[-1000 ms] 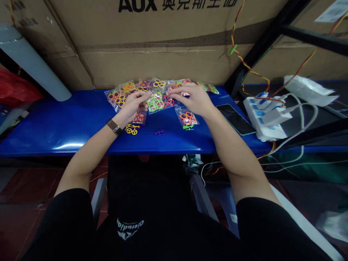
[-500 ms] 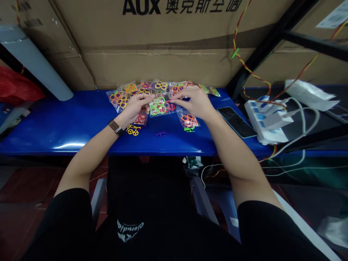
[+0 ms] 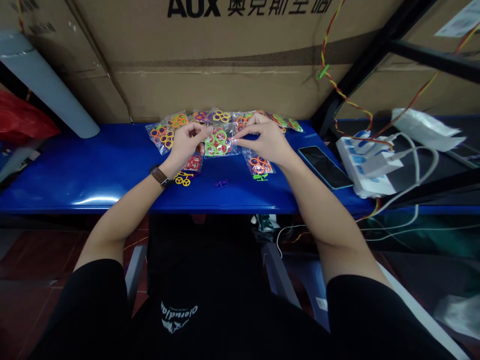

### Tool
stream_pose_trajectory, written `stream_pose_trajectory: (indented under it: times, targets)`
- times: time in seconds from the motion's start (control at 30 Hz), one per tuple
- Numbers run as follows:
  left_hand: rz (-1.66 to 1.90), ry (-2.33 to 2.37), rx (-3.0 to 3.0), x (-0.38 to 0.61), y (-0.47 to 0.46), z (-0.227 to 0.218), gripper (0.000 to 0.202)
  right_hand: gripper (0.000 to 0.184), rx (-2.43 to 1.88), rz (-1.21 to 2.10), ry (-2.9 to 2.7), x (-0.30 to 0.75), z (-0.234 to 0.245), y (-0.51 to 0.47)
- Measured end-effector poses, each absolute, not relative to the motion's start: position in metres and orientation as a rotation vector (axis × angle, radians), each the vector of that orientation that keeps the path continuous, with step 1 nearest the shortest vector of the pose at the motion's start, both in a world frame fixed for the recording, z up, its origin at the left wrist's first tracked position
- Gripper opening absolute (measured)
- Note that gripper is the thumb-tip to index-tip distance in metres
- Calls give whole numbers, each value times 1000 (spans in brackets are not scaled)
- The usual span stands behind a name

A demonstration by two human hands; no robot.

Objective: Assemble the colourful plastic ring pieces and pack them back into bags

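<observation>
My left hand (image 3: pixel 188 145) and my right hand (image 3: pixel 265 138) pinch opposite sides of a clear plastic bag (image 3: pixel 218 143) with green and red ring-shaped parts inside. Both hands are closed on its edges, just above the blue table (image 3: pixel 123 170). Below my left hand lie a bag of red parts (image 3: pixel 194 163) and a loose yellow wheeled piece (image 3: pixel 183 179). A small purple piece (image 3: pixel 221 184) rests nearer the table's front edge. Under my right hand are a bag of orange rings (image 3: pixel 259 163) and a loose green piece (image 3: pixel 260 177).
More bags of coloured rings (image 3: pixel 165 135) lie along the back, against a large cardboard box (image 3: pixel 225 90). To the right are a phone (image 3: pixel 325 167) and a white power strip (image 3: pixel 362 167) with plugs and cables. A grey tube (image 3: pixel 56 90) leans at left.
The bag between my hands has been pulled flatter and shifted slightly. My right fingers have moved from a red part to the bag's right edge.
</observation>
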State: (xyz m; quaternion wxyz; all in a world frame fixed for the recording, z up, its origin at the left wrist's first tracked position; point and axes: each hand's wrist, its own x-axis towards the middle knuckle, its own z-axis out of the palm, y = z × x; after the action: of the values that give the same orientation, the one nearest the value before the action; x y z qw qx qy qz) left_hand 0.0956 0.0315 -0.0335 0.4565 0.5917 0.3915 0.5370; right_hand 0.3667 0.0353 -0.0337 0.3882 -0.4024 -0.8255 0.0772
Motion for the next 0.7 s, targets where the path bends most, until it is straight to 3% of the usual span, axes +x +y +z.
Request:
stream_pose_trajectory:
  times: [0.2, 0.43, 0.7]
  targets:
    - [1430, 1035, 1596, 98, 23, -37, 51, 18, -1008, 152, -2089, 363, -36, 35]
    - [1450, 1037, 1487, 97, 27, -40, 48, 13, -1016, 195, -2028, 355, -40, 32]
    - [1170, 984, 1392, 97, 26, -31, 52, 21, -1020, 137, -1911, 363, -42, 43]
